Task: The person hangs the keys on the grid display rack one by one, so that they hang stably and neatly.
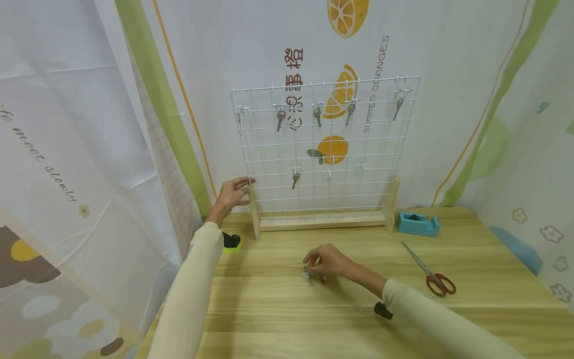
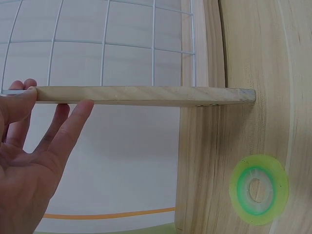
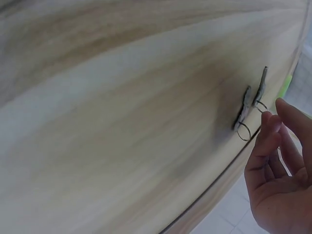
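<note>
My left hand (image 1: 235, 193) grips the wooden side post (image 2: 122, 94) of a white wire grid rack (image 1: 323, 144), thumb on one side and fingers on the other. Several keys (image 1: 281, 119) hang by rings from hooks on the grid, mostly along an upper row, with one key (image 1: 295, 179) lower down. My right hand (image 1: 331, 260) is low over the table, fingers bent, beside two keys with rings. In the right wrist view its thumb and index tips come right up to the ring of one key (image 3: 261, 85); whether they pinch it is unclear. The other key (image 3: 242, 109) lies alongside.
Red-handled scissors (image 1: 429, 271) lie on the wooden table (image 1: 269, 309) to the right. A blue tape dispenser (image 1: 418, 225) stands behind them. Near the left forearm is a yellow-green tape roll (image 2: 239, 190). A black object (image 1: 383, 310) sits beside the right sleeve. Printed curtains surround the table.
</note>
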The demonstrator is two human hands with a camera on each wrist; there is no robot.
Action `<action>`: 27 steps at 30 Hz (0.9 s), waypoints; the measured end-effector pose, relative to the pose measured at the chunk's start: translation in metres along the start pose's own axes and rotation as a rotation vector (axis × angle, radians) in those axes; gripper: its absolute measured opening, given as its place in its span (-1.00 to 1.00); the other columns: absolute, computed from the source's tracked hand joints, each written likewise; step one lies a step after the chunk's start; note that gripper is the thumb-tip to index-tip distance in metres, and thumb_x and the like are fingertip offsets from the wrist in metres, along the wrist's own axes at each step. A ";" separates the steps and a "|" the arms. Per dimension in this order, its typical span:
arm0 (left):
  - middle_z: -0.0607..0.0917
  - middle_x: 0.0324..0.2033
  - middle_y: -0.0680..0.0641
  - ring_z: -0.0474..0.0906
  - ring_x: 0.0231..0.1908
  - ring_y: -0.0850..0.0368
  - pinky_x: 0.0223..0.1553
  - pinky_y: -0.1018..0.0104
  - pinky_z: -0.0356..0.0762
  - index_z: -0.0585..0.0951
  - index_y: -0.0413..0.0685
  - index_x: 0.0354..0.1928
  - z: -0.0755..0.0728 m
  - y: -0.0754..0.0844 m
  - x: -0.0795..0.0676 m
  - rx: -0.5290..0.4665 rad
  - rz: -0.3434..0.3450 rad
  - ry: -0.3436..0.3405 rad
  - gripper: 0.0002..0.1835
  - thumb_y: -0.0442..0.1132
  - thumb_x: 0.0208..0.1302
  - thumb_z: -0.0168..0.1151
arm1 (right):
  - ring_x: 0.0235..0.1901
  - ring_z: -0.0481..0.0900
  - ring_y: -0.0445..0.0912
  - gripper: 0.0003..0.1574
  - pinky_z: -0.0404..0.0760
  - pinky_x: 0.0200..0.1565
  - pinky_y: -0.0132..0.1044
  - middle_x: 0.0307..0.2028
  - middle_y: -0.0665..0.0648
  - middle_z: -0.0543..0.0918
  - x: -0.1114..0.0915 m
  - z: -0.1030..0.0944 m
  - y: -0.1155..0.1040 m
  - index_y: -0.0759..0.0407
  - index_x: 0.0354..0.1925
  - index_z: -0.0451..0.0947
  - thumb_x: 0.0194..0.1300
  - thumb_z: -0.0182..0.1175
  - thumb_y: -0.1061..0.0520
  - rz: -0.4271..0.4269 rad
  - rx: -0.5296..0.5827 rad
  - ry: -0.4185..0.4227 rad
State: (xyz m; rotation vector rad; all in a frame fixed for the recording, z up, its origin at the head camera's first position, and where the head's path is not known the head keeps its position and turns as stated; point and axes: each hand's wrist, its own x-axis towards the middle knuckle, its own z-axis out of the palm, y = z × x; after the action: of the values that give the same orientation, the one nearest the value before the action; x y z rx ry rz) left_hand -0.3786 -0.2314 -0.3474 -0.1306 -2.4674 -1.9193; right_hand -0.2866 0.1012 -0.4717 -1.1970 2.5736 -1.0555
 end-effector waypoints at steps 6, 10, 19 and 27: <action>0.43 0.47 -0.20 0.33 0.46 -0.14 0.17 -0.10 0.64 0.53 -0.19 0.40 0.001 0.002 -0.001 0.000 0.004 0.002 -0.60 -0.39 0.61 0.05 | -0.38 0.75 -0.17 -0.82 0.72 -0.29 -0.46 -0.36 0.10 0.80 -0.001 0.006 0.002 0.34 -0.12 0.75 0.29 0.44 0.31 0.031 0.001 -0.004; 0.41 0.48 -0.20 0.32 0.47 -0.15 0.18 -0.10 0.64 0.51 -0.21 0.41 0.001 0.003 -0.003 0.007 0.006 -0.005 -0.59 -0.39 0.61 0.04 | -0.37 0.74 -0.19 -0.81 0.72 -0.26 -0.45 -0.36 0.08 0.79 0.000 0.009 0.002 0.32 -0.12 0.76 0.30 0.45 0.27 0.038 -0.024 0.003; 0.42 0.47 -0.21 0.32 0.47 -0.15 0.18 -0.12 0.63 0.49 -0.24 0.42 0.001 0.001 -0.002 0.001 0.013 -0.008 -0.58 -0.38 0.61 0.05 | -0.38 0.74 -0.19 -0.84 0.71 -0.26 -0.45 -0.38 0.07 0.79 0.004 0.013 -0.001 0.28 -0.13 0.77 0.30 0.44 0.27 0.039 -0.071 0.011; 0.42 0.47 -0.21 0.32 0.47 -0.15 0.19 -0.12 0.62 0.49 -0.23 0.43 0.001 0.001 -0.002 0.000 0.007 -0.009 -0.58 -0.37 0.61 0.04 | -0.37 0.74 -0.20 -0.87 0.70 -0.27 -0.45 -0.38 0.05 0.80 0.004 0.015 0.000 0.25 -0.15 0.78 0.31 0.44 0.26 0.038 -0.095 0.017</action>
State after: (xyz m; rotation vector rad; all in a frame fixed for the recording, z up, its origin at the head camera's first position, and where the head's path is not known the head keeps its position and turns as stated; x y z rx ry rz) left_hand -0.3765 -0.2309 -0.3471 -0.1479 -2.4689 -1.9201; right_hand -0.2841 0.0900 -0.4817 -1.1587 2.6756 -0.9499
